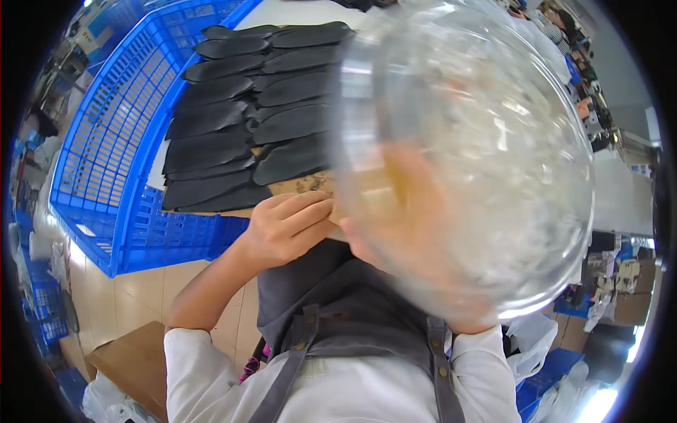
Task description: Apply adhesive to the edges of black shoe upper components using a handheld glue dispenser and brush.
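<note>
Rows of flat black, insole-shaped pieces overlap in two columns on a brown cardboard sheet before me. My left hand is at the near edge of this sheet, fingers curled in and fingertips pinched together; what they hold, if anything, is too small to make out. A large, round, clear object, blurred and very close, covers the right half of the view. Through it I see my right hand only as a smeared shape, its thumb side near my left fingertips. Its fingers and anything in them cannot be read.
A blue plastic crate stands at the left, against the cardboard sheet. On the tiled floor at lower left is a cardboard box. White plastic bags and a blue bin are at lower right. Other people are at the far upper right.
</note>
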`<state>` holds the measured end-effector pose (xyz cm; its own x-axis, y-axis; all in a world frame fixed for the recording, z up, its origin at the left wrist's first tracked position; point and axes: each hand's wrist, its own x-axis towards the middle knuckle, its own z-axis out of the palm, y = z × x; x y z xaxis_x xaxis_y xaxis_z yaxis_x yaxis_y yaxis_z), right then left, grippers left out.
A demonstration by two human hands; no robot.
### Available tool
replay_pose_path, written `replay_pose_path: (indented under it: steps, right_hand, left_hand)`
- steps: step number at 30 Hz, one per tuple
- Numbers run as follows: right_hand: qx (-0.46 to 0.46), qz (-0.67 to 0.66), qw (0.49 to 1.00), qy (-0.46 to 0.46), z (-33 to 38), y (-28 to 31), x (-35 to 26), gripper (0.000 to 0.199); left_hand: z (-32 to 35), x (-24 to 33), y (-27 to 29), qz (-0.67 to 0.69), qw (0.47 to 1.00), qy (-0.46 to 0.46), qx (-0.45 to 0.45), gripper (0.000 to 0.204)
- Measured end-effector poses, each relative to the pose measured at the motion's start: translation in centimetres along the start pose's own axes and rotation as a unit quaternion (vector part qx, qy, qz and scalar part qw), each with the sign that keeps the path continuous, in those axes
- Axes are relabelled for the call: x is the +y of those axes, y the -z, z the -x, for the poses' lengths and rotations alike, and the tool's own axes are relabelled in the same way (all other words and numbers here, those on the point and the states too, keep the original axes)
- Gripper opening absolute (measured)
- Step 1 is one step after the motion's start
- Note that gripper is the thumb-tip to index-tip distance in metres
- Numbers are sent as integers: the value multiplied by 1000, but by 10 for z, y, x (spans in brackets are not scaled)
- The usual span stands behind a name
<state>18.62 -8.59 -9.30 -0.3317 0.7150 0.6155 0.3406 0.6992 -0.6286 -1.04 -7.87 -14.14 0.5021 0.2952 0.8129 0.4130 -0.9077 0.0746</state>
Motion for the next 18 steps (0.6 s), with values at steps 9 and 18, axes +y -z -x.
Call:
replay_pose_path:
  steps: [9, 18]
  right_hand:
    - [63, 168, 984, -10, 12, 35, 4, 54]
    - [282, 104, 950, -92, 43, 76, -8, 73]
  left_hand:
    - [-1, 1, -2, -49, 998, -7, -40, 22]
    - [-5, 1, 1, -37, 998, -4, -42, 18]
